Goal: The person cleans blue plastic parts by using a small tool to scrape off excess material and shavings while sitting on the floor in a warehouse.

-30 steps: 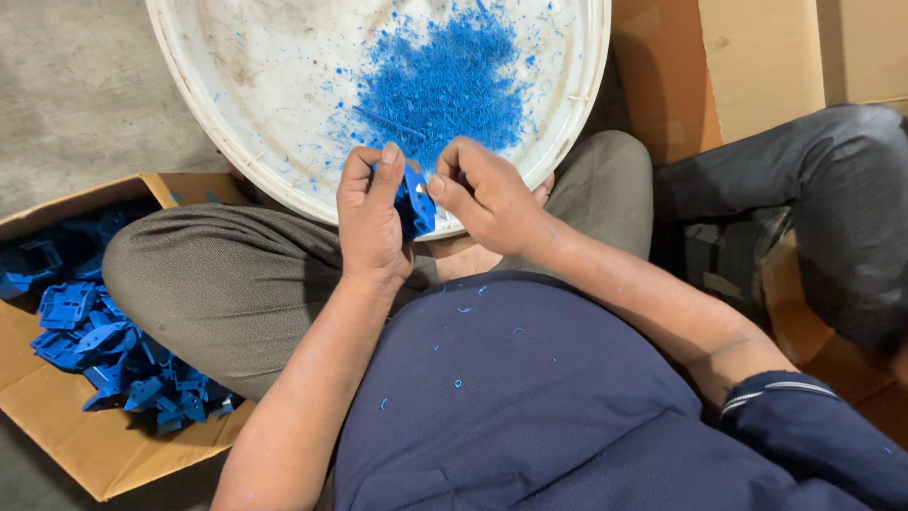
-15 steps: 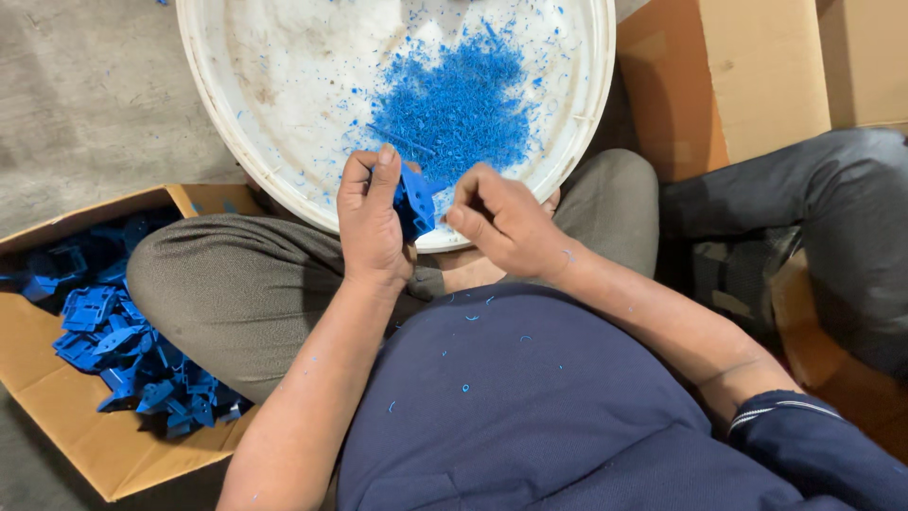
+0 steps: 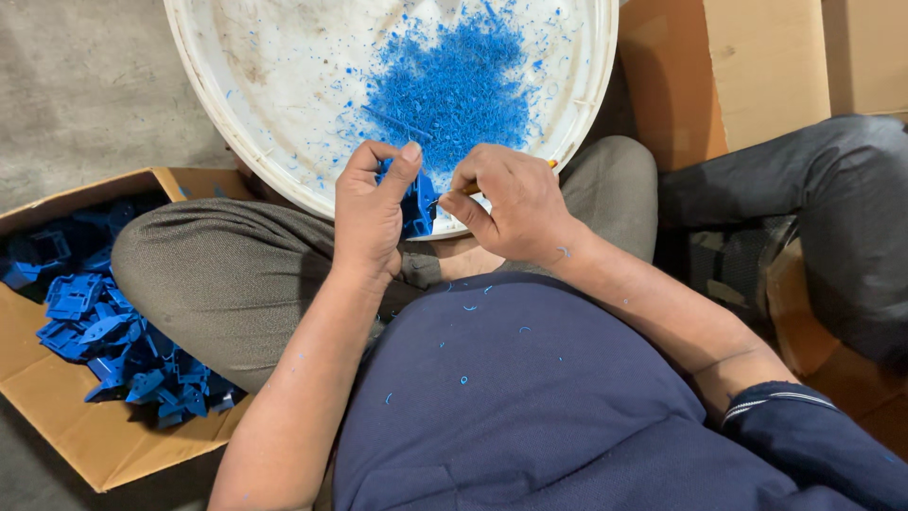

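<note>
Head cam looks straight down at your lap, where you're sitting cross-legged with a big white tub (image 3: 284, 180) tilted against your knees. Your left hand (image 3: 371, 213) is wrapped around a small blue plastic part (image 3: 416, 203), thumb up on top and fingers curled behind it, so it's properly gripped and held right over the near rim of the tub. Your right hand (image 3: 515, 203) is closed around a thin tool with an orange handle (image 3: 473, 187); only a bit of the handle pokes out on both sides of your fist, and the tip sits against the blue part. Can't make out the blade or tip itself, it's too small and tucked behind your fingers.

Inside the tub there's a heap of blue shavings (image 3: 454, 90) piled toward the middle, with loose specks scattered all over the white bottom. A few curls have landed on your dark blue shirt (image 3: 530, 397) too.

Off to your left, beside your knee, sits an open cardboard box (image 3: 85, 445) with a pile of more blue parts (image 3: 104, 331) in it. On your right are more cardboard boxes (image 3: 738, 76), and another person's leg in dark trousers (image 3: 813, 199) is just beside your right arm.
</note>
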